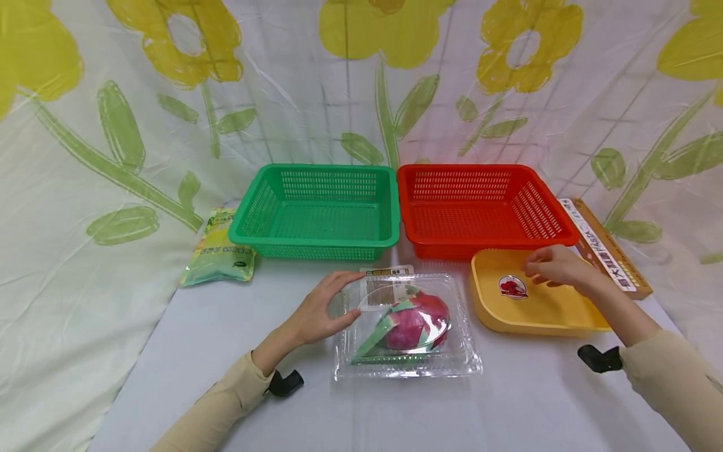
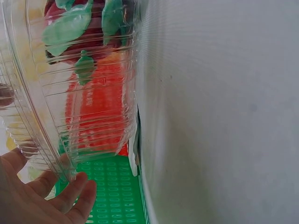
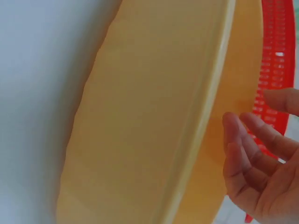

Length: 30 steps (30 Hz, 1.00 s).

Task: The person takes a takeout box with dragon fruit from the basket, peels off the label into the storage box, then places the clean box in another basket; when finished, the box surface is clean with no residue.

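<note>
A clear plastic clamshell box (image 1: 350,367) stands closed on the white table with a pink and green dragon fruit (image 1: 420,323) inside. My left hand (image 1: 319,311) is at the box's left side, thumb and fingers spread; in the left wrist view its fingertips (image 2: 80,179) touch the rim. Over the yellow plastic tray (image 1: 494,314), my right hand (image 1: 556,267) hovers with loosely bent fingers and nothing in them. On the tray's floor is a sticker (image 1: 513,287) picturing red fruit. The right wrist view shows this hand (image 3: 266,172) beside the tray's wall (image 3: 140,116).
Behind stand a green basket (image 1: 330,220) and a red basket (image 1: 463,216), side by side. A yellow-green packet (image 1: 220,251) lies at the left. At the right is a long pasta box (image 1: 607,245). A flat printed packet (image 1: 395,271) lies partly behind the clamshell.
</note>
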{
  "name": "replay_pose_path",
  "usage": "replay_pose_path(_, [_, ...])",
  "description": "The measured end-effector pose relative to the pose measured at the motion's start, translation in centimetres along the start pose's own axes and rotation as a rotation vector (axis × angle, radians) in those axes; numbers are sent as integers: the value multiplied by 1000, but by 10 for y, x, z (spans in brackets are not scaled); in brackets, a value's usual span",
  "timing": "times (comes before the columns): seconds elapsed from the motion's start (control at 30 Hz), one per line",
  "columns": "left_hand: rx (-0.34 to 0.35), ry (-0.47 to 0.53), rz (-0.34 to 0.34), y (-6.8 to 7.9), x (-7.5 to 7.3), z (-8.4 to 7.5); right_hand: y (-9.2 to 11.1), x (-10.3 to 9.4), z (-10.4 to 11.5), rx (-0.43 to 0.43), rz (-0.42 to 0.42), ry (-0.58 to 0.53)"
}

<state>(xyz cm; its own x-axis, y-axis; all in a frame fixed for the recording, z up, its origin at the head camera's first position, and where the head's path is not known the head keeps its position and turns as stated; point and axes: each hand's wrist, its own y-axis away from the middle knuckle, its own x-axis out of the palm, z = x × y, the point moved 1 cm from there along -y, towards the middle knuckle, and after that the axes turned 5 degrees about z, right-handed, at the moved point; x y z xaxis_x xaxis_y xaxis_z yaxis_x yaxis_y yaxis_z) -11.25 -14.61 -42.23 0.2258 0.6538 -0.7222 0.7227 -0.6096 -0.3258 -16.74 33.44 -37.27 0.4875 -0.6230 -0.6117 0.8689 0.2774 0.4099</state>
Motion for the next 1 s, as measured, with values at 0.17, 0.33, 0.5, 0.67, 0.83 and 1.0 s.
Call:
replay_pose_path(0.17, [10,-4,-2,0,0,1,12,8,13,-52,-19,0])
replay_pose_path(0.33, [11,-2,-3,0,0,1,21,17,26,-83,-34,-16])
replay_pose_path(0.5, [3,5,7,0,0,1,26,28,38,-137,-55,-7])
replay_pose_path(0.67, [-14,-4,19,0,-1,1,25,37,55,-216,-108,16])
replay_pose_path(0.83, [-32,3,20,1,-1,0,16,45,71,-345,-163,34])
replay_pose_path(1.0, [-35,26,9,3,0,-1,2,50,80,-478,-188,38])
